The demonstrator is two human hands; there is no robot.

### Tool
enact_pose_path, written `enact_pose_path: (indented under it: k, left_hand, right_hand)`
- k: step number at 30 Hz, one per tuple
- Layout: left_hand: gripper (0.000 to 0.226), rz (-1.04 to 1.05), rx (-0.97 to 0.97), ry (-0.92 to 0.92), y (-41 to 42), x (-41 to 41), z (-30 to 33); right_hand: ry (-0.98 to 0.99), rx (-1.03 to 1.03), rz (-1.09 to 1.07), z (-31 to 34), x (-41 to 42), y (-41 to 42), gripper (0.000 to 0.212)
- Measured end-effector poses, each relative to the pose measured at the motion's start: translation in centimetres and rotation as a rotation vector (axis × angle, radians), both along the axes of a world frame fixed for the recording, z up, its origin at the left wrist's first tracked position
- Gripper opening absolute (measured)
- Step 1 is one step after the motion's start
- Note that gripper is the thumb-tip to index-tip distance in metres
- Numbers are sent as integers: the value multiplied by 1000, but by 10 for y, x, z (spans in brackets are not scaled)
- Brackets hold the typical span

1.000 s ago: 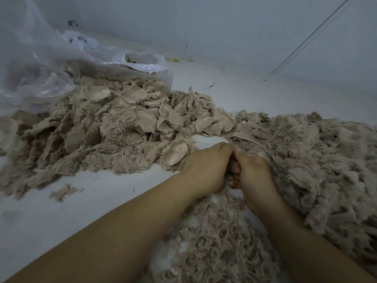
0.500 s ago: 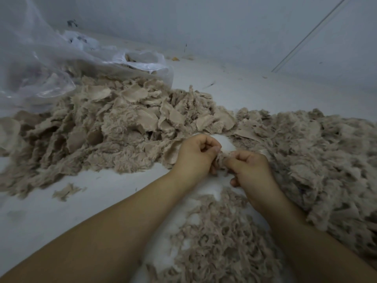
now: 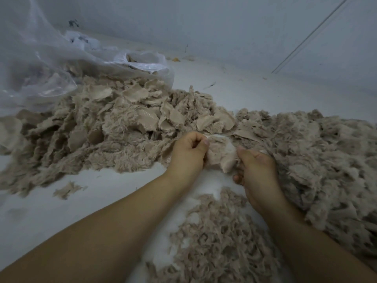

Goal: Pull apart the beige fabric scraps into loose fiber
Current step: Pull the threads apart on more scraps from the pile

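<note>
Hands hold tight: left hand (image 3: 188,152) and right hand (image 3: 254,168) both pinch one fuzzy beige fabric scrap (image 3: 221,155). Uneven pulling might just slip it free, untorn, toward six o'clock.

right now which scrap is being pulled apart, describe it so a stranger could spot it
Start at the big pile of beige scraps spilling from the clear plastic bag. At its near edge, the left hand and right hand meet. The scrap is the pale piece stretched between them, the only one lifted and gripped.
</note>
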State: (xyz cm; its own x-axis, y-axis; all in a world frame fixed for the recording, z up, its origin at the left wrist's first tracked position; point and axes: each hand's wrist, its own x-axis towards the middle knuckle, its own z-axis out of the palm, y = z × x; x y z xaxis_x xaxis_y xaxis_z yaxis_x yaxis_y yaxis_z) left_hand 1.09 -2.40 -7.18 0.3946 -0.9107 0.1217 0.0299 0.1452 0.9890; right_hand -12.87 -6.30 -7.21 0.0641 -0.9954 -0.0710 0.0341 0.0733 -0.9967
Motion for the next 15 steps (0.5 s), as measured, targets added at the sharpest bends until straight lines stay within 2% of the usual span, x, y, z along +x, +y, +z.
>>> enact_pose_path:
  k: [4, 10, 13, 15]
  left_hand:
    - [21, -102, -10, 94, 4, -1, 2]
    - [17, -121, 30, -22, 0, -4, -1]
    - [10, -167, 81, -77, -2, -5, -1]
    - [23, -218, 128, -74, -3, -5, 1]
  right_hand:
    - [-5, -28, 19, -3, -1, -1, 50]
    - [-83, -16, 13, -1, -3, 2, 36]
    - [-136, -22, 58, 1, -4, 4, 36]
    - [-141, -39, 101, 1, -3, 6, 35]
